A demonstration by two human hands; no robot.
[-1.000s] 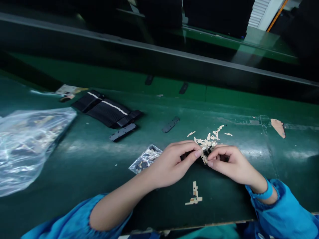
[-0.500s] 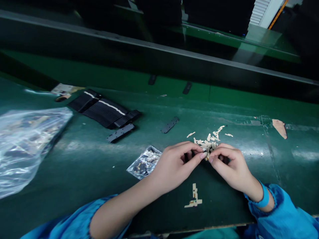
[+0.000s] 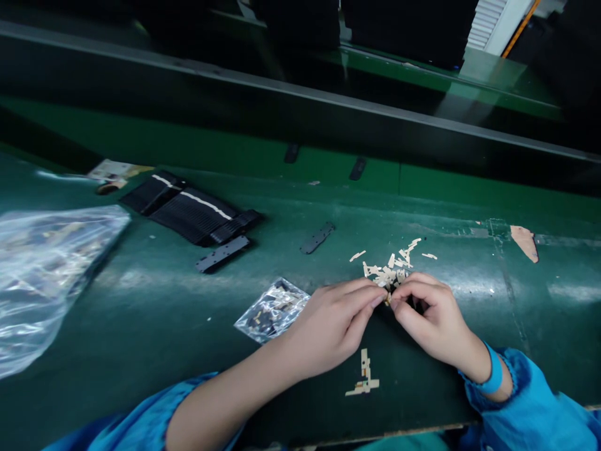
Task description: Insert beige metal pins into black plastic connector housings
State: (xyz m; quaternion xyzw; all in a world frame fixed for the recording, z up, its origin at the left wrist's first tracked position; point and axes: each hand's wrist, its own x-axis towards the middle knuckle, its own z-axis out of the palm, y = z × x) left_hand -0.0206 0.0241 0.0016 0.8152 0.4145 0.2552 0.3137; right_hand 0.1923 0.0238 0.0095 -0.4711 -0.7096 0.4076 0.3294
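My left hand [image 3: 335, 322] and my right hand [image 3: 429, 316] meet fingertip to fingertip over the green belt [image 3: 154, 313]. Both are closed in a pinch on one small part with a tan tip [image 3: 387, 299], mostly hidden by the fingers. Just beyond the fingertips lies a heap of small tan pieces [image 3: 392, 266]. A few joined tan pieces [image 3: 364, 376] rest on the belt near my wrists. A small clear bag of dark parts [image 3: 272, 310] lies beside my left hand.
A large clear plastic bag [image 3: 42, 275] lies at the left. A black ribbed stack [image 3: 188, 210] and two loose black strips [image 3: 223, 254] [image 3: 318, 238] sit farther back. A torn patch [image 3: 524, 241] shows at the right. A dark rail [image 3: 300, 94] runs across the back.
Both hands have drawn slightly nearer to me and closer together, and less of the pinched part shows between the fingertips. The view has shifted a little.
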